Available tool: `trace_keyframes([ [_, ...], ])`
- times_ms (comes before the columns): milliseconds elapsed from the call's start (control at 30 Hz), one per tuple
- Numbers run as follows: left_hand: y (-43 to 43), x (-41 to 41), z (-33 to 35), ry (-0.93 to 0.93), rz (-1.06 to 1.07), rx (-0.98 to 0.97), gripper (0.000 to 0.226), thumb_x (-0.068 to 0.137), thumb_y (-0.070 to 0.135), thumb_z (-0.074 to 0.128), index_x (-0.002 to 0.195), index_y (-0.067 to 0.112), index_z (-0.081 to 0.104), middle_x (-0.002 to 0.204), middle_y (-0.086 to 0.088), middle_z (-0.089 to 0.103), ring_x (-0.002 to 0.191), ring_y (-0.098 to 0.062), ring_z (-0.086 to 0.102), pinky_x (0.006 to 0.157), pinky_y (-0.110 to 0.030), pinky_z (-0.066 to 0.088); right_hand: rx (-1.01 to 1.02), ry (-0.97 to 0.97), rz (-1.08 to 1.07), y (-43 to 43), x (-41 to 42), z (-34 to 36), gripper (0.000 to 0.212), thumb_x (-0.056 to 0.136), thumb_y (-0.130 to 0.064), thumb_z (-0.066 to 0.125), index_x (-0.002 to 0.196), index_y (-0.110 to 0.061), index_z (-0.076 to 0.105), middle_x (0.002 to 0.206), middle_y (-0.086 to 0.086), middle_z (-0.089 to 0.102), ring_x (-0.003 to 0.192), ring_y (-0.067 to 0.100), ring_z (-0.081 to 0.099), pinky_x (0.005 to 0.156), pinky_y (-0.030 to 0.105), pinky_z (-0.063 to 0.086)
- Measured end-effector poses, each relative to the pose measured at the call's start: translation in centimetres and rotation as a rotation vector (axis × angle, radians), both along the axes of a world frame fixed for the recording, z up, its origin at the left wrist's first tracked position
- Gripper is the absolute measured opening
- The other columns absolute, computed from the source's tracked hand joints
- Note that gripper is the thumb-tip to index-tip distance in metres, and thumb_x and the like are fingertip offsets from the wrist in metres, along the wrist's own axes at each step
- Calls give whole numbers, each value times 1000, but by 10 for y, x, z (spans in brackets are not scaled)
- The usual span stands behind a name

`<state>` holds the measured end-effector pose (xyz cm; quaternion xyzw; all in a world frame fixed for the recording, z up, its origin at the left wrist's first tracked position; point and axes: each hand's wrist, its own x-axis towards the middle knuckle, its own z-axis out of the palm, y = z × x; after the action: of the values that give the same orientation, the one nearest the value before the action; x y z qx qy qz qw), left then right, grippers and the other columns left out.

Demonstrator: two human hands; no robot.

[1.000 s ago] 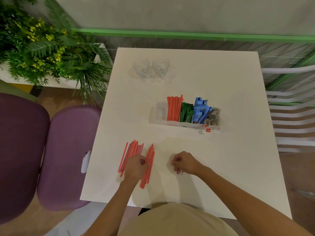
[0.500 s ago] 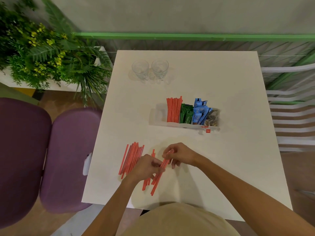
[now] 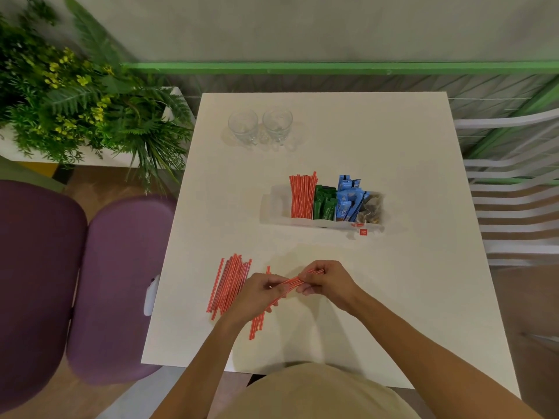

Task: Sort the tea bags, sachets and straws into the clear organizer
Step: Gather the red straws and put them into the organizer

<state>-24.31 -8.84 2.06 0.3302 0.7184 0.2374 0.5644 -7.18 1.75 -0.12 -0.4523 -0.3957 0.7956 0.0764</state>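
left hand [image 3: 260, 293]: you're pinching the near end of a small straw bundle [image 3: 295, 281]
right hand [image 3: 328, 281]: curled round the far end of the same bundle, just above the bench [image 3: 393, 282]
loose straws [image 3: 230, 282]: piled just left of your hands, a few under your left wrist
organizer [image 3: 278, 204]: mid-bench, well apart from your hands, already holding straws, sachets and tea bags
glasses [image 3: 260, 125]: two, beyond the organizer

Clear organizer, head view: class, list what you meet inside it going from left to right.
Empty-looking end compartment → upright red straws → green sachets → blue sachets → tea bags.
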Motion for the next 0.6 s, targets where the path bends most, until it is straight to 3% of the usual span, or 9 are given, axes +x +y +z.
trace_keyframes([
  [100,0,0,2,-8,44,12,17,90,25,67,104,23,76,83,1,74,59,-10,64,63,-27,54,-1,15,-74,-6,2,0,5,88,5,63,91,9,63,79,26,70,68,28,71,63,28,59],
  [267,3,6,8,-4,371,117,13,91,20,65,92,17,77,74,-6,72,52,-22,64,62,-38,56,-27,53,-210,-9,-1,5,9,88,7,60,95,12,62,86,31,69,72,29,71,66,28,59],
  [400,3,11,13,55,569,146,16,88,26,67,78,16,76,62,-3,70,48,-23,64,51,-29,57,-18,53,-199,-9,-4,12,7,88,7,61,93,11,63,85,30,69,70,28,70,66,28,58],
  [600,4,8,13,79,481,134,31,86,29,70,64,9,74,57,-10,69,48,-31,66,53,-35,57,32,20,32,-10,-5,17,8,88,2,64,93,7,67,73,19,68,67,26,67,63,27,54],
])
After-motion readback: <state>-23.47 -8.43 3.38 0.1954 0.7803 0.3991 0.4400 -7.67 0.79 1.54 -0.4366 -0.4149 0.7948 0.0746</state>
